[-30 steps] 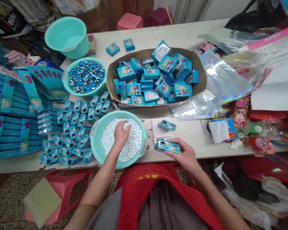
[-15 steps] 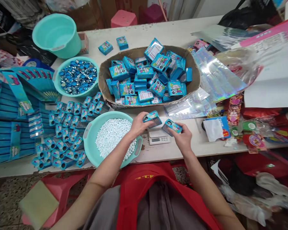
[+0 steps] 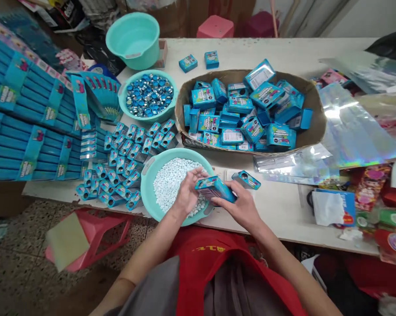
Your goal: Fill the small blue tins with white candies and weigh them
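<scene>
One box (image 3: 219, 188) in right hand (image 3: 244, 205), bowl edge (image 3: 148, 198) (below)

even indoor light, white glare on glossy sheets (image 3: 352, 125), edges stretched and soft

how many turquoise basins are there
3: the back basin, near the far edge of the table; the middle basin, holding blue and silver caps; and the front basin, holding white pellets, below the left hand.
</scene>
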